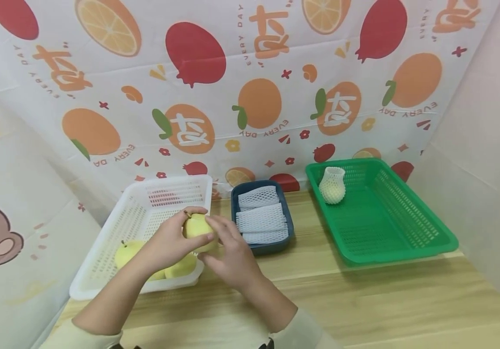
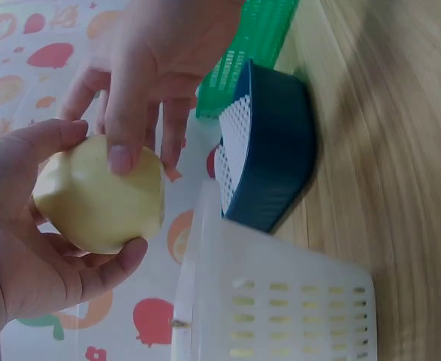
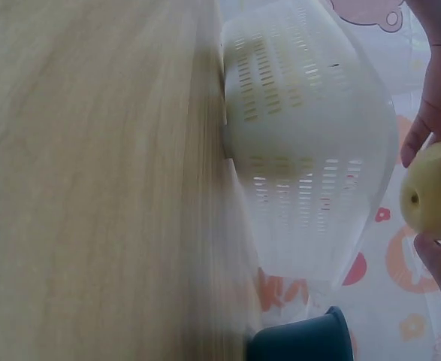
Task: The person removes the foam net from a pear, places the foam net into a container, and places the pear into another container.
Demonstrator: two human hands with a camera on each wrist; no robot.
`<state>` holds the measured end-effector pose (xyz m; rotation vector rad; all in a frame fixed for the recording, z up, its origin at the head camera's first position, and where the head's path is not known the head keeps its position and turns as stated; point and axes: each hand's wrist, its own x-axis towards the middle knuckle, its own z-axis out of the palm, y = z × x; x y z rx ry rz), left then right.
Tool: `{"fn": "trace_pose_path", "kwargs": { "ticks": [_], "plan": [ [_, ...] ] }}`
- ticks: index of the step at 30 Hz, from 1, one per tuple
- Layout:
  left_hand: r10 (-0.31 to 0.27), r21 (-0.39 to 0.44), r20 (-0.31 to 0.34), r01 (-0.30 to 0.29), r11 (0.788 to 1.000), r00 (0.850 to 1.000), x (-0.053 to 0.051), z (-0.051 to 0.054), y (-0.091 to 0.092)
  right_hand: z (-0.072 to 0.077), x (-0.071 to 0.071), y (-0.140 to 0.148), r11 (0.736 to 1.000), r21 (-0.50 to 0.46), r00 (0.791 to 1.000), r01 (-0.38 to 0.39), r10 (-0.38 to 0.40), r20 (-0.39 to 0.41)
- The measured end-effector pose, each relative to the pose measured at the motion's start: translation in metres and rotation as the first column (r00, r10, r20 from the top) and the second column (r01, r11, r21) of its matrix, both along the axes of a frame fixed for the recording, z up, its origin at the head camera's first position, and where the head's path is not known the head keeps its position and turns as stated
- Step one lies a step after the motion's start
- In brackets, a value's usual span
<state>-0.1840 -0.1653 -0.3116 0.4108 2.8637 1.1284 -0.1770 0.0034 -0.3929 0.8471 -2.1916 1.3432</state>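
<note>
A yellow pear [image 1: 197, 227] with a short stem is held between both hands, above the right side of the white basket [image 1: 206, 194]. My left hand [image 1: 172, 238] grips it from the left, thumb across the front. From the right, my right hand [image 1: 234, 254] holds it with fingers and thumb curved round it. In the left wrist view, a right-hand finger lies on the pear [image 2: 100, 197]. The right wrist view shows the pear's dimpled end [image 3: 424, 203]. More pears [image 1: 129, 253] lie in the white basket, partly hidden by my left arm.
A dark blue tray [image 1: 291, 220] of white foam net sleeves [image 1: 260, 218] stands right of the white basket. Farther right is a green basket [image 1: 389, 228], with a net-wrapped pear [image 1: 332, 186] at its back left. A printed cloth hangs behind the wooden table [image 1: 320, 305].
</note>
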Motion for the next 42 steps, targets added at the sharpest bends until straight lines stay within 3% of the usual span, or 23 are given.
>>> {"fn": "trace_pose_path", "kwargs": {
  "ticks": [7, 17, 28, 35, 42],
  "plan": [
    [0.037, -0.052, 0.010, -0.036, 0.998, 0.999, -0.009, 0.000, -0.021, -0.003, 0.001, 0.000, 0.995, 0.096, 1.000, 0.021, -0.021, -0.003],
    [0.074, -0.110, -0.010, -0.075, 0.991, 0.997, -0.018, -0.001, -0.043, -0.009, 0.003, -0.002, 0.983, 0.182, 0.998, -0.025, 0.016, 0.053],
    [0.102, -0.166, -0.014, -0.103, 0.981, 0.995, -0.030, -0.016, -0.061, -0.010, 0.004, -0.004, 0.972, 0.231, 0.998, -0.040, 0.027, 0.061],
    [0.094, -0.266, -0.029, -0.099, 0.959, 0.995, -0.036, -0.031, -0.071, -0.011, 0.005, -0.005, 0.965, 0.253, 0.993, -0.070, 0.043, 0.112],
    [0.085, -0.306, 0.007, -0.079, 0.949, 0.996, -0.043, -0.044, -0.074, -0.012, 0.006, -0.005, 0.961, 0.264, 0.989, -0.077, 0.041, 0.140]
  ]
}}
